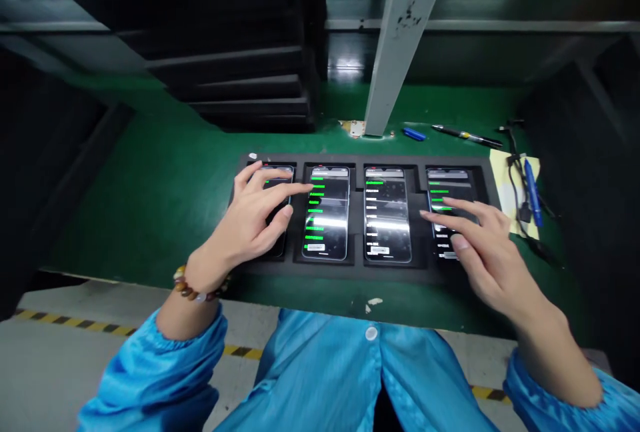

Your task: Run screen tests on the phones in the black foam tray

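Note:
Several smartphones lie screen up in the slots of a black tray (360,275). My left hand (257,212) hovers over the leftmost phone (278,172) and covers much of it, fingers apart. Its index finger reaches the upper left edge of the second phone (333,209), whose list shows green lines. On the third phone (387,212) most lines are white, with a green one at the top. My right hand (485,245), fingers spread, is over the rightmost phone (445,182) and hides part of its screen. Whether either hand's fingertips touch the glass I cannot tell.
Behind the tray a grey post (407,39) rises from the green table (150,199), beside a stack of black trays (240,52). A blue pen cap (414,134), a black pen (467,136), a blue pen (533,193), yellow paper (500,169) and a black cable (515,179) lie to the right.

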